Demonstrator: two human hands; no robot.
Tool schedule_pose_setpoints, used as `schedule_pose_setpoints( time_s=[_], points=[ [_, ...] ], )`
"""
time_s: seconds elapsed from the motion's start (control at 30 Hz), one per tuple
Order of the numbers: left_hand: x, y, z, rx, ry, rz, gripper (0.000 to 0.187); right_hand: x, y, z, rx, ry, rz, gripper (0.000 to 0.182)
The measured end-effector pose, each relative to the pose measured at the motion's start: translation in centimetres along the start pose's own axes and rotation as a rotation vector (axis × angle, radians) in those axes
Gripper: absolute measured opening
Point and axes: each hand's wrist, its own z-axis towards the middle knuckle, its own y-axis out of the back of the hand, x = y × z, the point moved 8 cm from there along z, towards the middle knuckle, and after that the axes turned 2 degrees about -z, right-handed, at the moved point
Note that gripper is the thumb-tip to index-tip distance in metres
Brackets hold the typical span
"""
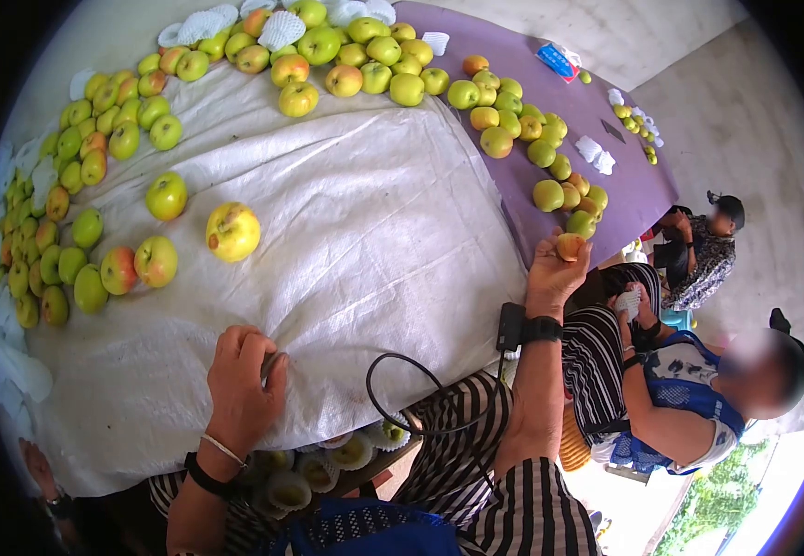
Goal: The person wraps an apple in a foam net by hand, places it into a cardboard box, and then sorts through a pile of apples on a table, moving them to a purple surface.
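My right hand [550, 276] reaches to the table's right edge, its fingers closed around a reddish-yellow apple [570, 246]. Just beyond it a loose group of green and yellow apples [547, 195] lies on the purple cover. My left hand [243, 378] rests low on the white cloth [356, 232], fingers curled and thumb pressed in. Between thumb and fingers a small, flat, greyish thing [272, 362] shows; its kind cannot be made out. A yellow-red apple [233, 232] stands alone on the cloth, above my left hand.
Many apples [124, 141] crowd the far and left sides, with white foam nets [282, 31] among them. Net-wrapped apples [351, 451] sit below the near edge. A black cable [376, 380] loops beside my right wrist. Two people [671, 389] sit at right; one holds a foam net.
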Motion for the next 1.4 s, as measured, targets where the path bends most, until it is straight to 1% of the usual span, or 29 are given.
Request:
schedule_pose_setpoints(
  time_s=[0.07, 0.17, 0.27, 0.37, 0.47, 0.57, 0.67, 0.77, 0.87, 0.97, 1.07, 1.17, 1.27, 1.37, 1.4],
  points=[
    [0.0, 0.0, 0.0, -0.005, -0.001, 0.003, 0.023, 0.1, -0.2, -0.2, -0.026, 0.011, -0.037, 0.04],
    [0.0, 0.1, 0.0, -0.023, -0.017, 0.004, 0.023, -0.2, 0.4, 0.3, -0.031, -0.017, -0.013, 0.039],
    [0.0, 0.1, 0.0, -0.031, -0.021, 0.002, 0.023, -0.2, 0.4, 0.4, -0.004, -0.028, -0.028, 0.039],
    [-0.2, 0.2, 0.1, -0.042, -0.03, -0.001, 0.022, -0.4, 0.4, 0.6, -0.064, 0.002, -0.113, 0.039],
    [0.0, 0.2, 0.1, -0.039, -0.019, -0.004, 0.022, -0.4, -0.2, 0.2, -0.183, 0.108, -0.458, 0.046],
    [0.0, 0.2, 0.1, -0.052, -0.019, 0.006, 0.022, -0.2, -2.4, 0.2, -0.141, 0.402, -1.022, 0.053],
    [0.3, 0.1, -0.1, -0.051, -0.006, -0.01, 0.024, 0.3, -6.0, -1.5, -0.174, 0.414, -1.238, 0.065],
    [0.2, 0.2, -0.1, -0.052, -0.011, -0.007, 0.024, 0.1, -6.7, -1.5, -0.204, 0.358, -1.292, 0.066],
    [0.1, 0.2, 0.0, -0.046, -0.004, -0.013, 0.025, -0.2, -6.8, -0.8, -0.197, 0.329, -1.437, 0.066],
    [0.0, 0.3, 0.1, -0.044, 0.001, -0.02, 0.025, -0.4, -5.7, 0.1, -0.197, 0.311, -1.507, 0.065],
    [0.0, 0.3, 0.1, -0.051, -0.01, -0.012, 0.025, -0.3, -4.9, 0.4, -0.192, 0.322, -1.54, 0.07],
    [-0.3, 0.4, 0.2, -0.057, -0.026, -0.004, 0.024, 0.1, -4.9, -0.2, -0.217, 0.294, -1.588, 0.078],
    [-0.3, 0.4, 0.2, -0.051, -0.019, -0.009, 0.024, 0.3, -3.6, 0.5, -0.231, 0.31, -1.644, 0.091],
    [-0.1, 0.3, 0.1, -0.046, -0.018, -0.006, 0.024, 0.6, -3.4, 0.1, -0.259, 0.269, -1.683, 0.099],
    [-0.1, 0.3, 0.1, -0.043, -0.017, -0.012, 0.024, 0.9, -3.5, -0.2, -0.269, 0.292, -1.7, 0.1]
  ],
)
